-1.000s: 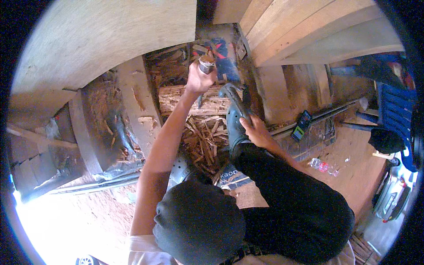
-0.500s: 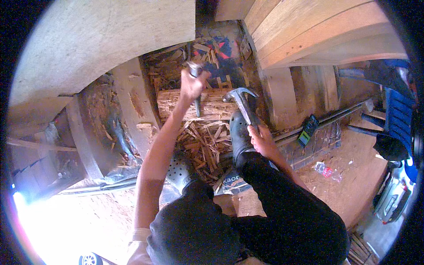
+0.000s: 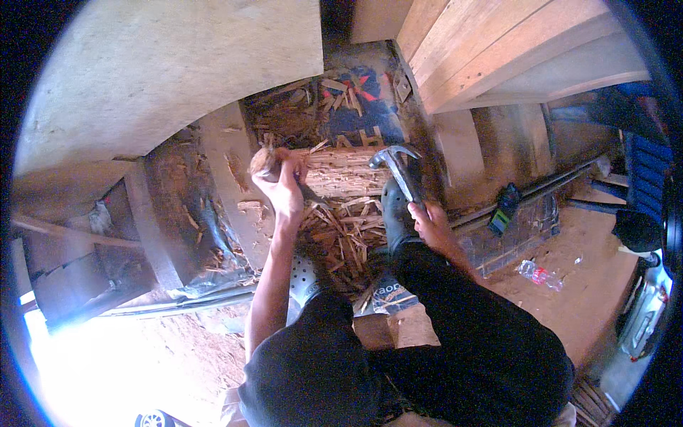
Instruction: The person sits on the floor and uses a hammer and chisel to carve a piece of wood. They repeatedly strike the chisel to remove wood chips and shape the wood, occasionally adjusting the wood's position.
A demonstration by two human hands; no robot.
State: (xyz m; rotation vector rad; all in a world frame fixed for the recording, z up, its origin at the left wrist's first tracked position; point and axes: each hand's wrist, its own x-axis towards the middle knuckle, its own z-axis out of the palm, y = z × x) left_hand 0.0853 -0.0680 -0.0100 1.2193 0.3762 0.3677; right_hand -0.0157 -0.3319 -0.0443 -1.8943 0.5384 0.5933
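Left grip was curled tightly round a chisel, the brown butt of its handle showing beyond the fingers on the left and its dark blade slanting out to the right and back toward the body. Whether the blade's tip touched wood could not be told. Just right of that grip lay a rough wooden block, its face split and gouged, stretching across toward the hammer. Right grip was closed firmly about the handle of a claw hammer, whose head stood beyond the fingers and a little left, claw to the right, in front of the block's right end.

Between the two grips, on the body side of the block, wood chips lay in a tangled heap. Just left of the right grip was a perforated clog on the right foot; its mate lay nearer the body than the left grip. Beyond the right grip's right side lay a clear plastic bottle, and well apart, farther right, stood a blue chair.
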